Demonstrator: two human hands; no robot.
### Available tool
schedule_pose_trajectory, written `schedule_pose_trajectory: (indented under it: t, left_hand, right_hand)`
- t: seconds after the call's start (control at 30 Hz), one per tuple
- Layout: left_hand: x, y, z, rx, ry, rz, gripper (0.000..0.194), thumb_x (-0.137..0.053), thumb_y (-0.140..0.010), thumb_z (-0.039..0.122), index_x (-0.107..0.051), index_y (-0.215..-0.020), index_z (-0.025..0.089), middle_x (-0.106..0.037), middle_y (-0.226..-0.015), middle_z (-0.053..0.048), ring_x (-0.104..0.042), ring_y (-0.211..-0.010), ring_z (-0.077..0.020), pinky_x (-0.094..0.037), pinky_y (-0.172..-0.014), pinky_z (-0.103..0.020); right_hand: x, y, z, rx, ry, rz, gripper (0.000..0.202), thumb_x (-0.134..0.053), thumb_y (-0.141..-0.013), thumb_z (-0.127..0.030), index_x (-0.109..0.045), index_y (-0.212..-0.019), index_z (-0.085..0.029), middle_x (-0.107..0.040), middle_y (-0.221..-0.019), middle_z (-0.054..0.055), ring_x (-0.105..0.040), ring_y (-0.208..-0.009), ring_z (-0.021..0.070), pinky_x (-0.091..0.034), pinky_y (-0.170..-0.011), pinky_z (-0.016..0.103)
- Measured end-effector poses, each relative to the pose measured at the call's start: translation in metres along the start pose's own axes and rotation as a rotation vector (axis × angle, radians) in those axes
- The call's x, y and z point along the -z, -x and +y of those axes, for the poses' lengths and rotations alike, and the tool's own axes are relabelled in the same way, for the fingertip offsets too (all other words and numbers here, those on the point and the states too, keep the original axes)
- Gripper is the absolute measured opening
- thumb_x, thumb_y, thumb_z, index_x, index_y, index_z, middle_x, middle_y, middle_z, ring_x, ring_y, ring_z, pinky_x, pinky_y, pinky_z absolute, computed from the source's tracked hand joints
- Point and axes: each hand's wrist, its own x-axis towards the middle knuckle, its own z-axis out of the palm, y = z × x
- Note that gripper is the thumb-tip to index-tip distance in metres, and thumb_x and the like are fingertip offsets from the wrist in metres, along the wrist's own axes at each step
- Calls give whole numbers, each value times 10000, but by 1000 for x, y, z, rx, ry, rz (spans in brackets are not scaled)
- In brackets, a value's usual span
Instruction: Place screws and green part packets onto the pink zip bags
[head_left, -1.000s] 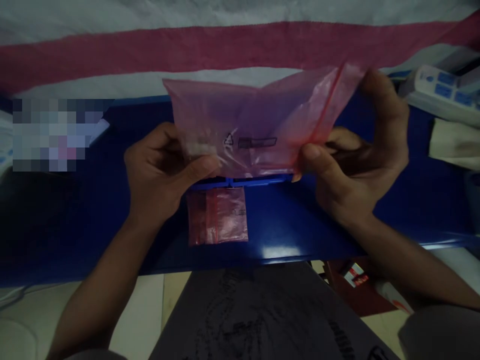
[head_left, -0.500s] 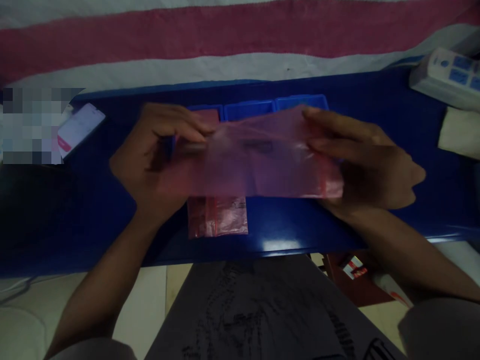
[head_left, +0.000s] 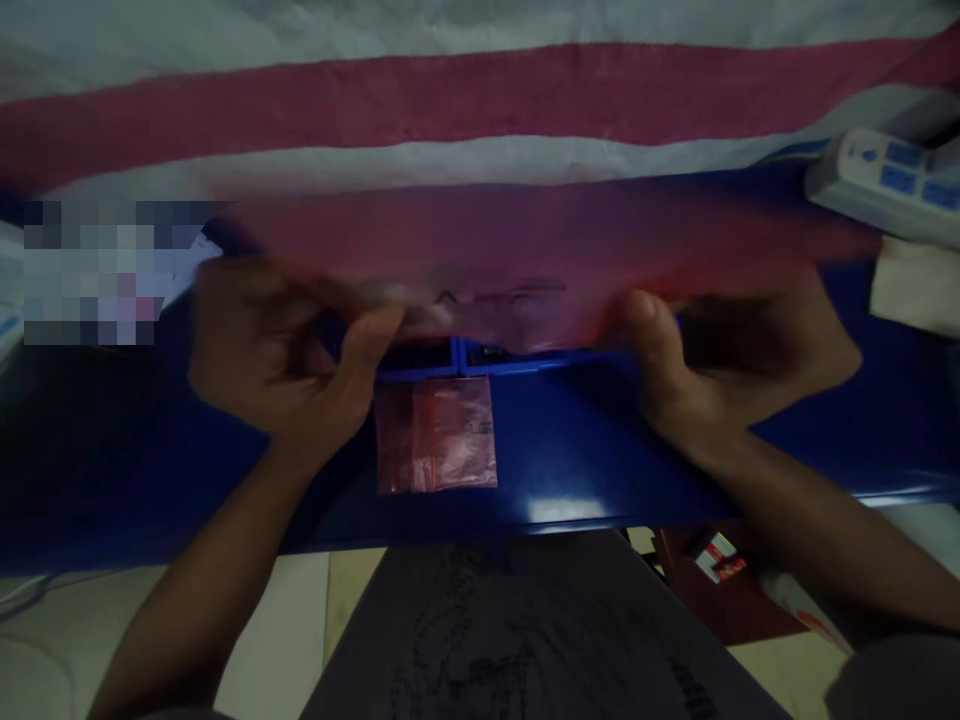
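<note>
A thin, see-through pink plastic bag [head_left: 525,240] is stretched between my two hands, its upper part smeared by motion. My left hand [head_left: 285,350] pinches its lower left part between thumb and fingers. At the lower right part, my right hand [head_left: 735,350] grips it with the thumb in front. Below the held bag, another pink zip bag [head_left: 454,435] lies flat on the blue table [head_left: 585,440]. Blue trays [head_left: 420,362] show partly behind the held bag, and most of what they hold is hidden.
A white power strip [head_left: 885,185] and a pale cloth or pad [head_left: 915,285] are at the right. Far left is a blurred-out patch over some white items. A striped sheet [head_left: 450,95] runs behind the table. Below right, a small red and white box [head_left: 720,558] rests on a brown surface.
The held bag has swung upward and spread wider across the view, and my thumbs now show in front of it. More of the blue trays' near edges is visible. The camera view has shifted slightly.
</note>
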Motion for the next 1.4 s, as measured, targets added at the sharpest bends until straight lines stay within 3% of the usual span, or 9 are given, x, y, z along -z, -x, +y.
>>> schedule_pose_trajectory:
  t: [0.1,0.3,0.47,0.57,0.73,0.83,1.03,1.17,1.4]
  left_hand:
    - [-12,-6,13,-98,50,-29,231,-916,-844,341,-715,-925,263,-697,-754,75,-685,-591,-136,-599,-495,-274]
    - [-22,-9,27,11,102,-231,286,-932,-835,291,-658,-909,255,-748,-760,79,-695,-557,-122,-574,-481,-221]
    - [-19,-2,19,201,203,-460,478,-704,-951,707,-715,-1145,270,-745,-749,1,-720,-581,-199,-604,-514,-307]
    - [-13,-3,19,202,80,-460,527,-859,-850,640,-722,-1225,296,-734,-705,29,-715,-588,-188,-551,-482,-262]
    - [8,-25,23,74,-92,-223,493,-897,-856,495,-767,-1284,288,-828,-896,45,-779,-786,-201,-670,-720,-310]
    - [26,-41,14,68,-206,-246,523,-858,-870,558,-762,-1321,310,-827,-1136,37,-789,-1052,-301,-677,-972,-490]
    - [36,-55,-5,-335,-652,-351,648,-778,-916,633,-633,-1483,354,-512,-1652,60,-380,-1598,-397,-285,-1343,-686]
    - [25,-49,-1,-376,-741,-700,566,-584,-1048,640,-608,-1519,327,-540,-1630,-13,-502,-1531,-346,-419,-1286,-628]
    - [20,-35,17,-556,-912,-586,356,-605,-1063,519,-758,-1330,341,-771,-1328,-67,-723,-1257,-392,-603,-1043,-627]
  right_hand:
    - [-7,-7,2,-160,-256,-8,234,-822,-930,-372,-665,-808,-248,-542,-569,-96,-463,-439,87,-422,-448,238]
    - [-9,-13,-5,-263,-546,-502,501,-417,-1125,-576,-784,-1014,-252,-800,-1110,45,-768,-1032,218,-670,-821,389]
    - [-20,1,-17,-250,-313,-416,190,-742,-992,-211,-775,-1179,-227,-835,-1085,24,-761,-679,118,-647,-620,253]
    - [-21,6,-21,-184,-236,-340,238,-716,-1000,-153,-765,-1214,-244,-814,-871,-24,-731,-589,110,-629,-579,236]
    - [-23,22,-32,318,56,-296,344,-617,-980,-50,-697,-1298,-151,-813,-1056,109,-767,-856,199,-635,-674,313]
    - [-32,38,-36,520,112,-498,177,-666,-1009,-210,-741,-1160,-157,-822,-1087,102,-747,-865,214,-588,-591,316]
    - [-41,51,-26,545,266,-854,382,-598,-1067,-389,-673,-1376,-177,-784,-1266,127,-709,-1079,267,-604,-767,389]
    - [-38,50,-23,574,248,-813,356,-574,-1022,-243,-682,-1354,-174,-792,-1182,127,-724,-929,246,-595,-690,356]
    - [-40,43,-24,562,231,-798,348,-562,-1002,-85,-718,-1271,-242,-679,-1429,218,-765,-998,242,-657,-692,343]
